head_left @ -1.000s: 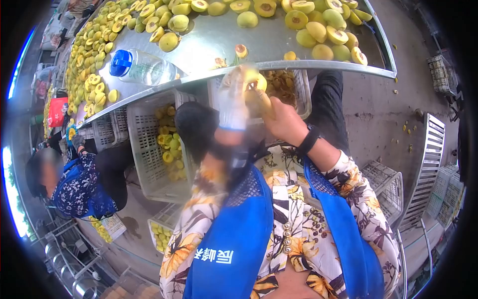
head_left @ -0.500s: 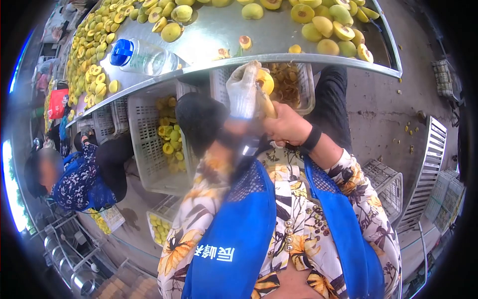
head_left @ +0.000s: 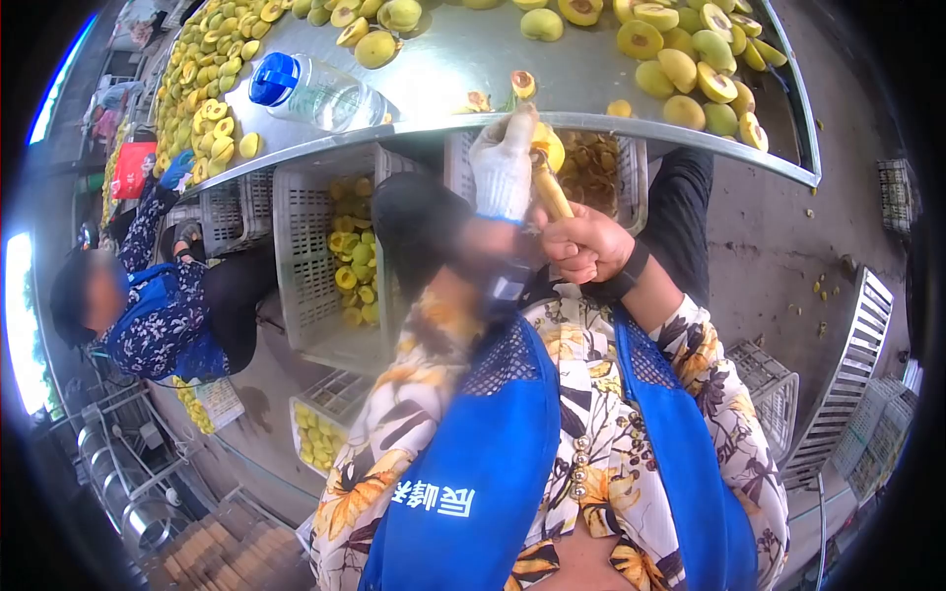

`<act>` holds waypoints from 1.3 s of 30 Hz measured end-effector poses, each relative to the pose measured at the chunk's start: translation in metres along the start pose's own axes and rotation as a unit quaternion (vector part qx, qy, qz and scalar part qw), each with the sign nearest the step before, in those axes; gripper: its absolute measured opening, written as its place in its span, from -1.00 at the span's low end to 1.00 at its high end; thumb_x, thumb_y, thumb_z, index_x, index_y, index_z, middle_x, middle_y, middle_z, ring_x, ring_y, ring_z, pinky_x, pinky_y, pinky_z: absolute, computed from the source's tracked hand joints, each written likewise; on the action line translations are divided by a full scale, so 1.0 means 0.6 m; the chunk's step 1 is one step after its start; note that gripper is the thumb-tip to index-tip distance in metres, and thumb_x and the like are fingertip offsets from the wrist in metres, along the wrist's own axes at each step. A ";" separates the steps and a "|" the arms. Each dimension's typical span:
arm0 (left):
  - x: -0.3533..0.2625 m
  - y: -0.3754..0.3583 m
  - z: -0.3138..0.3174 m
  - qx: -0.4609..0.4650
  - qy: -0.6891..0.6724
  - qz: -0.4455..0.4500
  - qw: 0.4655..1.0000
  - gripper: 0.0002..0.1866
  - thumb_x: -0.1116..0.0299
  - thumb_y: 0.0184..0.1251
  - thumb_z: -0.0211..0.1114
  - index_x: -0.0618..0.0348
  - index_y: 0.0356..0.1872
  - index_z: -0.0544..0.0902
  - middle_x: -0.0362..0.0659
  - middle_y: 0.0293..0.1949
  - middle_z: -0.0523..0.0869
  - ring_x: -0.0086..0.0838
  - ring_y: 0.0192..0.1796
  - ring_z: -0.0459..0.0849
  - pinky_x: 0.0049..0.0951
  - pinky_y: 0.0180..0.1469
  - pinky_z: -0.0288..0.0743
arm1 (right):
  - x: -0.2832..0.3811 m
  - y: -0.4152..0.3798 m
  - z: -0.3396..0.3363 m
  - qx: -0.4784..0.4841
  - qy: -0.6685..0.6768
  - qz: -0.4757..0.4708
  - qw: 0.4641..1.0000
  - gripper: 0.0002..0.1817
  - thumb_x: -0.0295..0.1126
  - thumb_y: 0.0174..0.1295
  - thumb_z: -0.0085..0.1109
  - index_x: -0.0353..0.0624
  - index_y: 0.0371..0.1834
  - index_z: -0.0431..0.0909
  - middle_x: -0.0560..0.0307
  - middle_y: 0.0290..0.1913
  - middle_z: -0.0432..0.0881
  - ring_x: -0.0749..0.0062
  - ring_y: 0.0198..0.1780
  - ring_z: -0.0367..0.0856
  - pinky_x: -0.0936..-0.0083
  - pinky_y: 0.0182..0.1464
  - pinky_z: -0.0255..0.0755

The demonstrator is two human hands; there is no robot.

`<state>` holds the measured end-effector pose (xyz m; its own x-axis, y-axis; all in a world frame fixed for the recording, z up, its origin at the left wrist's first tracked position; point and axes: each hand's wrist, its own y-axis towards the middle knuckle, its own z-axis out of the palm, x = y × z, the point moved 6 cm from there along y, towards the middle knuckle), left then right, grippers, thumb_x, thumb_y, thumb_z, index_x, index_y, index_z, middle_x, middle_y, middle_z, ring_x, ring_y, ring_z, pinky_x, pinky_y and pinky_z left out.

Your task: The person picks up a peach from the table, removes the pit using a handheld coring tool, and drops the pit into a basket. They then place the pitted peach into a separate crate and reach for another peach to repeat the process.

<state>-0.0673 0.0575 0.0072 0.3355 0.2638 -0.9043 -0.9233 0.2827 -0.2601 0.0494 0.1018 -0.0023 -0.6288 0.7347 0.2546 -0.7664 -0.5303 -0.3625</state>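
Head view: the left hand [head_left: 503, 167], in a white glove, is raised at upper centre of the frame, its fingers curled around a yellow fruit [head_left: 549, 148] just below the rim of the metal surface [head_left: 434, 69]. The bare right hand [head_left: 583, 246], with a black band at the wrist, sits just below and right of it, fingers pressed together in a fist around the handle of a tool [head_left: 552, 192] whose upper end meets the fruit; the blade itself is too blurred to make out. Halved and whole fruit lie scattered across the surface, thickest at upper left and upper right, and a bottle [head_left: 315, 91] with a blue cap lies on its side near the edge. Under the surface stand white crates: one [head_left: 296, 256] at centre left holds fruit, another [head_left: 631, 177] right behind the hands holds what look like pits or scraps. A co-worker in a blue apron sits at the left edge.

As I judge it, working the tool well calls for a firm, steady cradle from the gloved hand, short controlled turns of the fist, and keeping the work over the scrap crate so bits drop cleanly.
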 end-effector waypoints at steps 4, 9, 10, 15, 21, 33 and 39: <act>-0.002 0.006 -0.012 -0.030 0.054 -0.037 0.997 -0.65 0.15 0.32 0.11 0.22 -0.07 0.49 -0.11 -0.37 0.63 -0.38 -0.48 0.61 -0.47 -0.54 0.52 | -0.004 -0.002 0.001 0.052 0.010 -0.027 0.998 -0.85 -0.57 0.17 -0.09 -0.11 -0.21 0.30 0.32 -0.69 0.22 0.75 -0.84 0.05 0.73 -0.88 -0.10; -0.030 0.040 -0.071 -0.076 -0.076 -0.008 0.994 -0.53 -0.03 0.32 0.01 0.24 -0.11 0.47 -0.08 -0.23 0.57 -0.35 -0.31 0.63 -0.39 -0.53 0.55 | 0.023 -0.015 -0.009 -0.033 -0.045 -0.066 0.996 -0.81 -0.51 0.17 -0.03 -0.11 -0.15 0.32 0.30 -0.69 0.24 0.73 -0.83 0.07 0.78 -0.84 -0.06; -0.048 0.035 -0.077 -0.085 -0.065 -0.003 0.994 -0.51 -0.05 0.32 0.00 0.24 -0.10 0.46 -0.07 -0.21 0.57 -0.34 -0.28 0.63 -0.37 -0.52 0.56 | 0.032 -0.010 -0.034 -0.102 -0.160 -0.059 0.980 -0.80 -0.47 0.15 0.02 -0.14 -0.15 0.35 0.24 -0.67 0.31 0.66 -0.81 0.17 0.73 -0.80 0.04; -0.152 -0.020 -0.198 -0.201 0.105 0.133 0.965 -0.63 0.18 0.20 0.22 0.26 -0.11 0.55 -0.09 -0.24 0.62 -0.40 -0.26 0.63 -0.36 -0.29 0.56 | 0.042 -0.005 -0.105 -0.287 -0.652 -0.159 0.684 -0.74 -0.33 0.07 0.14 -0.26 -0.23 0.45 -0.03 -0.52 0.54 0.34 -0.59 0.52 0.46 -0.52 0.40; -0.243 0.000 -0.213 -0.198 0.647 0.232 0.699 -0.59 0.15 0.12 0.27 0.28 -0.13 0.61 0.02 -0.18 0.68 -0.29 -0.14 0.64 -0.42 -0.04 0.44 | 0.040 -0.001 -0.083 -0.309 -0.686 -0.175 0.635 -0.72 -0.29 0.02 0.18 -0.26 -0.29 0.47 -0.21 -0.44 0.57 -0.02 -0.40 0.58 0.28 -0.30 0.44; -0.029 0.297 0.172 0.094 0.755 0.239 0.603 -0.56 0.08 0.00 0.30 0.02 -0.08 0.55 -0.01 -0.15 0.59 -0.10 -0.05 0.58 -0.22 0.02 0.46 | 0.040 -0.109 -0.110 -0.406 -0.606 -0.209 0.651 -0.72 -0.29 0.01 0.18 -0.29 -0.36 0.43 -0.21 -0.49 0.55 -0.09 -0.42 0.56 0.25 -0.35 0.42; -0.057 0.204 0.117 0.191 0.223 -0.084 0.952 -0.63 0.30 0.06 0.26 0.25 -0.11 0.50 -0.14 -0.38 0.59 -0.35 -0.34 0.61 -0.38 -0.48 0.56 | 0.089 -0.109 -0.089 -0.442 -0.554 -0.236 0.665 -0.61 -0.29 0.05 0.16 -0.25 -0.11 0.32 -0.31 -0.38 0.56 -0.24 -0.28 0.54 0.11 -0.27 0.42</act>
<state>-0.1785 0.1476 0.0298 0.2815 -0.2095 -0.9364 -0.6993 0.6234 -0.3497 0.0730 0.1982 -0.0129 -0.4313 -0.2901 0.8543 -0.8440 0.4642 -0.2685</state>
